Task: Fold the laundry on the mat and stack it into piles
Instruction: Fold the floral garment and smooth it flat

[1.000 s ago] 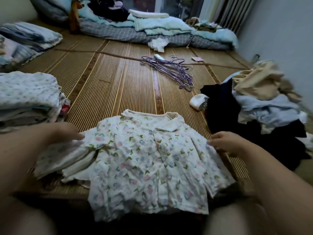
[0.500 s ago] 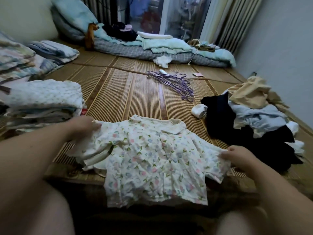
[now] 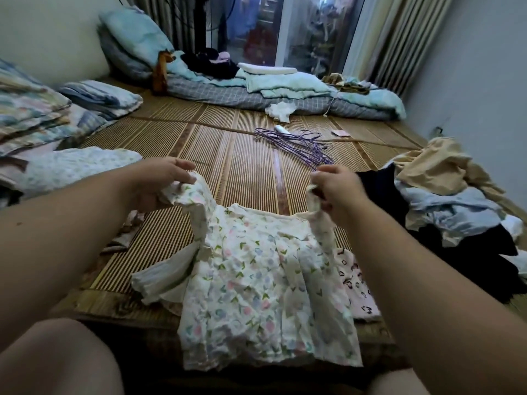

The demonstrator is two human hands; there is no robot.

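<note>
Above the mat (image 3: pixel 251 172): left hand (image 3: pixel 159 178) and right hand (image 3: pixel 336 189) each pinch a shirt (image 3: pixel 256 280) shoulder, fingers curled; unfolded pile (image 3: pixel 445 201) right of shirt.

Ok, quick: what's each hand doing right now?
Left hand: closed, pinching the floral shirt on its left side, lifted off the mat.
Right hand: closed, gripping the same shirt's right side.

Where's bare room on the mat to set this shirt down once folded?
Bare mat lies beyond the shirt, up to the hangers, and leftward toward the folded pile. The right side is crowded by the unfolded heap.
</note>
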